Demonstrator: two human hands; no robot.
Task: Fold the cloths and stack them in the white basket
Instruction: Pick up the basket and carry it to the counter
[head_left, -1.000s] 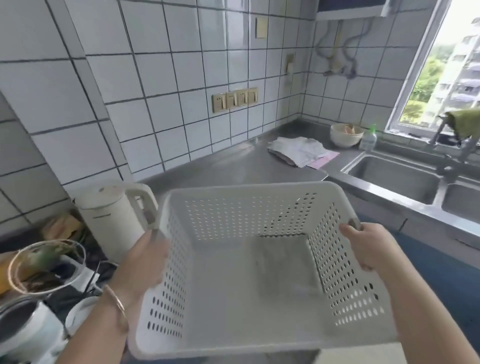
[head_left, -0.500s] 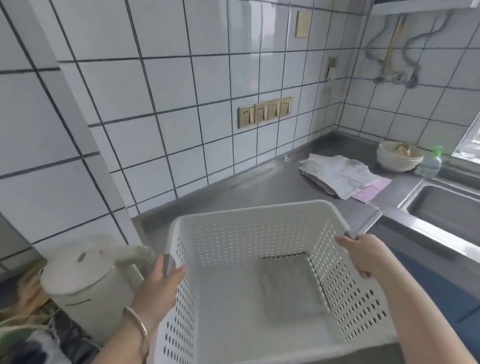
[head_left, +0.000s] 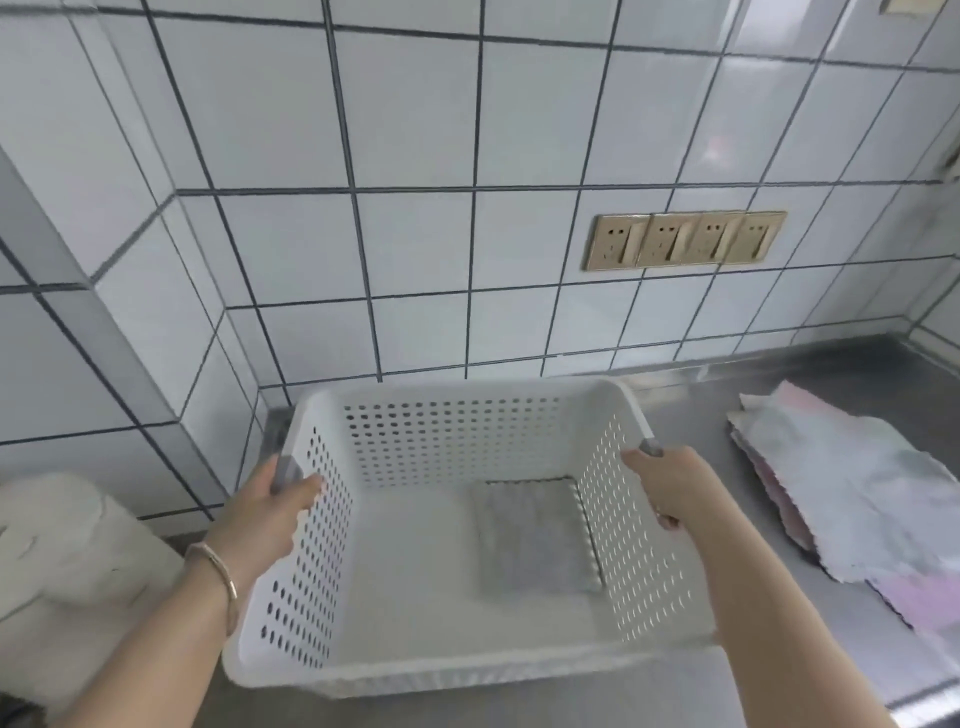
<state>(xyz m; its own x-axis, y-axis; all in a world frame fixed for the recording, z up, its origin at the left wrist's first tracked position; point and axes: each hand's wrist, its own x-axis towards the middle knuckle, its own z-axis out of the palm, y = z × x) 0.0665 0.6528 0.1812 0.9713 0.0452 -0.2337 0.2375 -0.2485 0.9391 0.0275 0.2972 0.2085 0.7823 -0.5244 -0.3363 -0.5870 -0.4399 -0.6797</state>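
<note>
Basket: white perforated plastic basket (head_left: 447, 667), rectangular, held between both hands over the steel counter (head_left: 810, 400).
Left hand: left hand (head_left: 270, 512) curled round the grey grip on the basket's left rim, thumb on top; thin metal bangle (head_left: 221, 574) at the wrist.
Right hand: right hand (head_left: 670, 486) wrapped over the right rim at its grey grip, fingers hidden outside the wall.
Inside basket: one folded grey cloth (head_left: 535, 535) w/ dark edge, flat on the floor, just inside the right hand's wall.
Right of right hand: loose pile of white & pink cloths (head_left: 852, 504) on counter, apart from basket.
Left of left hand: white electric kettle (head_left: 67, 545), blurred.
Beyond hands: white tiled wall w/ row of gold sockets (head_left: 683, 240).
</note>
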